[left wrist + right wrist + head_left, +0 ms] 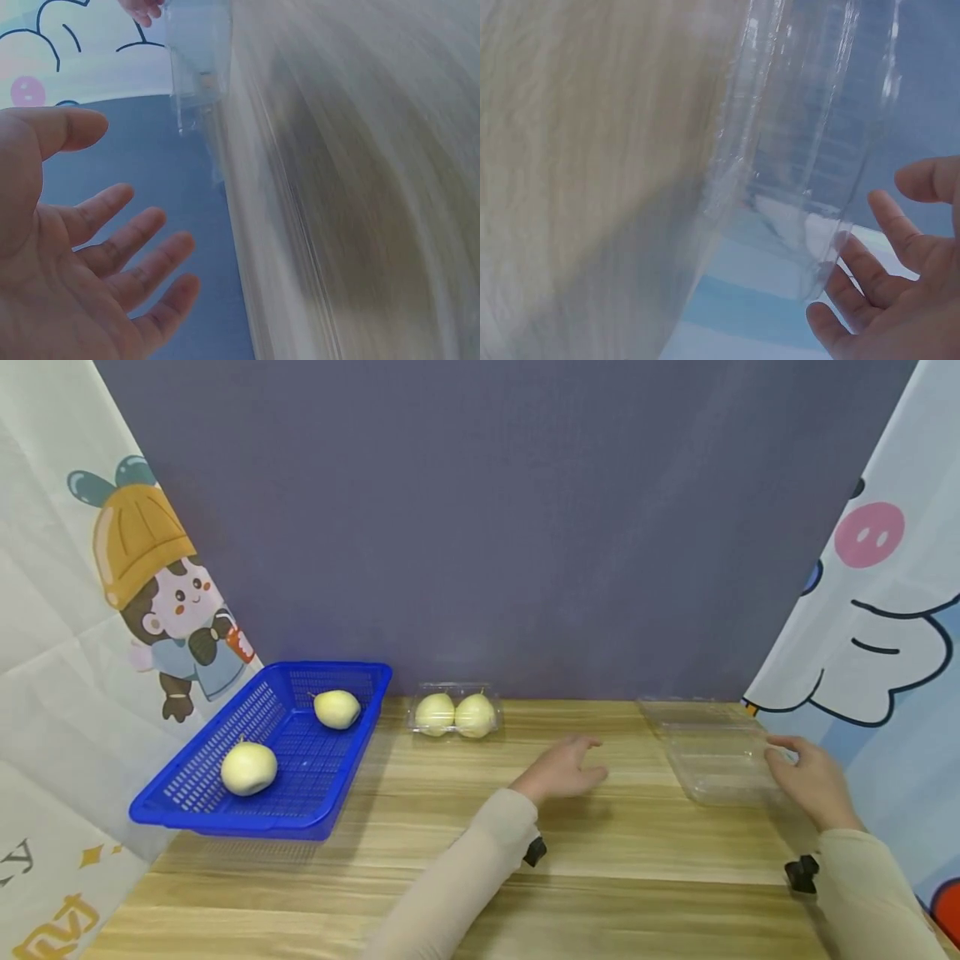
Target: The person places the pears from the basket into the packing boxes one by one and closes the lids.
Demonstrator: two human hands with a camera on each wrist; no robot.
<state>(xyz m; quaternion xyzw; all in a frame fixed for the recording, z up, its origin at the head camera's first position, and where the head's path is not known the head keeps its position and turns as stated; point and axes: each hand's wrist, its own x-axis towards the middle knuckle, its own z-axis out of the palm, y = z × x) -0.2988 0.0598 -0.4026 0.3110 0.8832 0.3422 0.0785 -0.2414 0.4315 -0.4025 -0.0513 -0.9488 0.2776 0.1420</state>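
Note:
At the right of the table lies a clear plastic box point(723, 760) with its lid raised at the back. My right hand point(813, 781) is at the box's right side, its fingertips point(847, 251) by the plastic edge and the thumb apart from it. Over the middle of the table hovers my left hand point(562, 768), its fingers point(142, 281) spread loosely and nothing in them. Two pale yellow pears point(475, 716) sit side by side in a smaller-looking clear box point(454, 687) farther back, left of the left hand.
A blue basket point(333, 802) stands at the left, holding one pear point(249, 768) near its front and another pear point(337, 709) near its back. A grey backdrop point(525, 527) rises behind the wooden table point(420, 843), with printed curtains point(52, 635) on both sides.

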